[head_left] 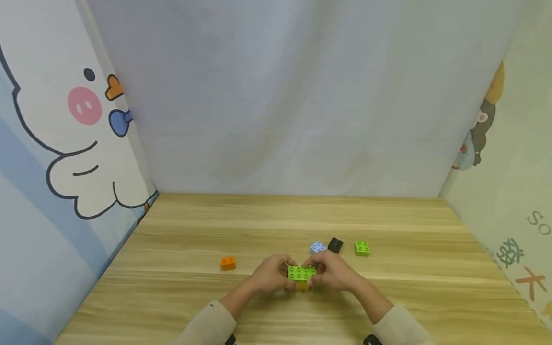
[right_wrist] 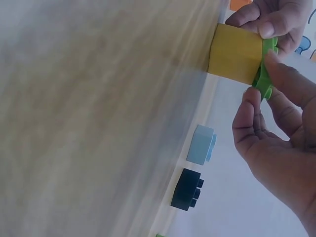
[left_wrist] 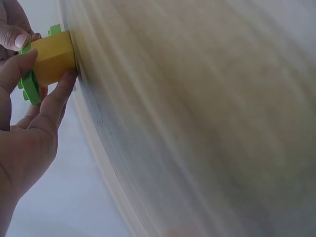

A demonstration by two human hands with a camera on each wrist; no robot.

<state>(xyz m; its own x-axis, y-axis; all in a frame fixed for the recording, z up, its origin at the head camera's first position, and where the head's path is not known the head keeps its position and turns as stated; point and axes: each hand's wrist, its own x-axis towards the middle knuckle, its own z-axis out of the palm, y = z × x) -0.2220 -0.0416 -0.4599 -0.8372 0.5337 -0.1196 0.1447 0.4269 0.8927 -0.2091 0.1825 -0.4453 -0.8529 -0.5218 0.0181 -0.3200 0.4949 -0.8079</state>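
back: pale grey sheet (head_left: 276,105) | left: cartoon-printed panel (head_left: 47,115) | right: cream lettered panel (head_left: 491,206) | wood-grain tabletop (head_left: 172,287)

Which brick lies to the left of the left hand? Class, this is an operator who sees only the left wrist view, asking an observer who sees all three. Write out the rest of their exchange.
Observer: The head view shows an orange brick on the table, to the left of the left hand.
Operator: I see the held green brick only from the side. How many studs are on top?
Observer: Eight, in two rows of four, seen from the head.
Operator: Is anything black lying about?
Observer: Yes, a black brick lies just beyond the right hand.
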